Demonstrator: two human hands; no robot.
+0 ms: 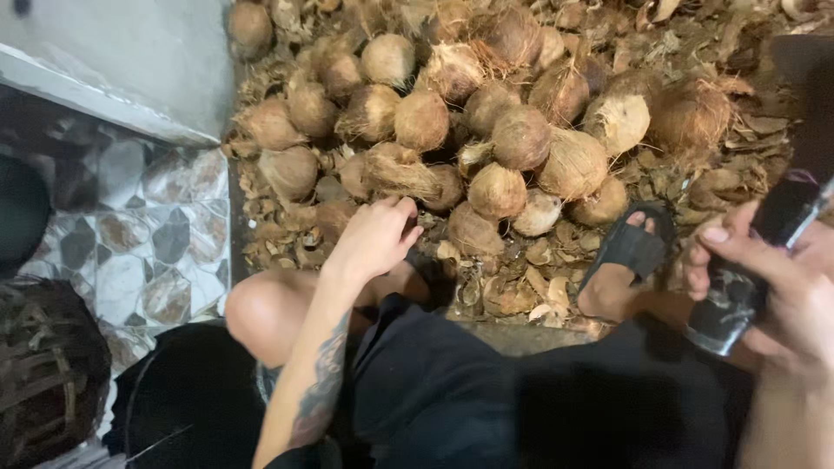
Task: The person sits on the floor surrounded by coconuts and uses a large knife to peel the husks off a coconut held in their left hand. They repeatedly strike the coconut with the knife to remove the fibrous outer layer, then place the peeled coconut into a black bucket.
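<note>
On the floor ahead lies a heap of husked coconuts point(495, 130) w/ loose husk scraps point(712, 165) all round. Left hand point(375, 236) reaches to the heap's near edge, fingers curled together, tips touching a fibrous coconut point(401, 174) whose long axis runs left-right. Right hand point(773, 287) at the right edge grips a dark-handled blade point(756, 269), fingers wrapped round the handle, tool slanting up-right. Woven basket point(48, 365) at lower left; contents can't be made out. Sandalled foot point(627, 260) near the heap.
</note>
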